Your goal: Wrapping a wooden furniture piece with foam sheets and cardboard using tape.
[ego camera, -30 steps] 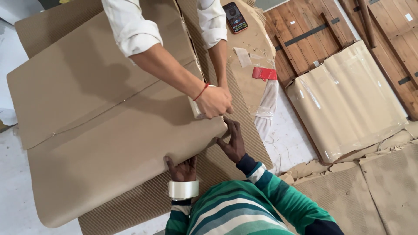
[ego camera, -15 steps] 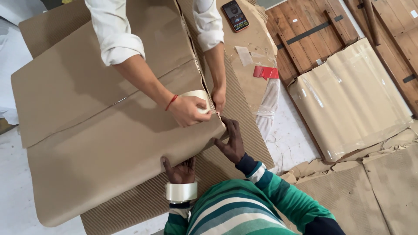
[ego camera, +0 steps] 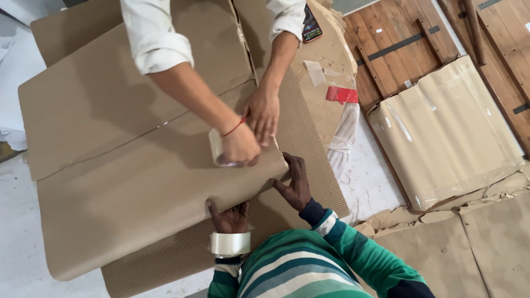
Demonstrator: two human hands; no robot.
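A large flat package wrapped in brown paper (ego camera: 138, 182) lies on a corrugated cardboard sheet (ego camera: 309, 138). My left hand (ego camera: 229, 218) curls on the package's near edge and holds the paper fold down; a roll of clear tape (ego camera: 230, 243) sits around that wrist. My right hand (ego camera: 295, 185) is spread flat at the package's near right corner, fingers apart, pressing on paper and cardboard. Across from me a co-worker in white sleeves presses a second tape roll (ego camera: 216, 148) onto the paper with one hand (ego camera: 240, 146). Their other hand (ego camera: 262, 113) rests flat just behind it.
A red tape cutter (ego camera: 341, 95) and crumpled clear film (ego camera: 342, 138) lie to the right. A phone (ego camera: 311, 25) lies at the back. Another wrapped, plastic-covered piece (ego camera: 444, 132) lies on the right beside wooden panels (ego camera: 397, 38). Cardboard scraps (ego camera: 475, 237) cover the floor at right.
The co-worker's hand with the tape roll has slid left and toward me along the package corner, and their other hand has come down flat behind it. My hands have hardly moved.
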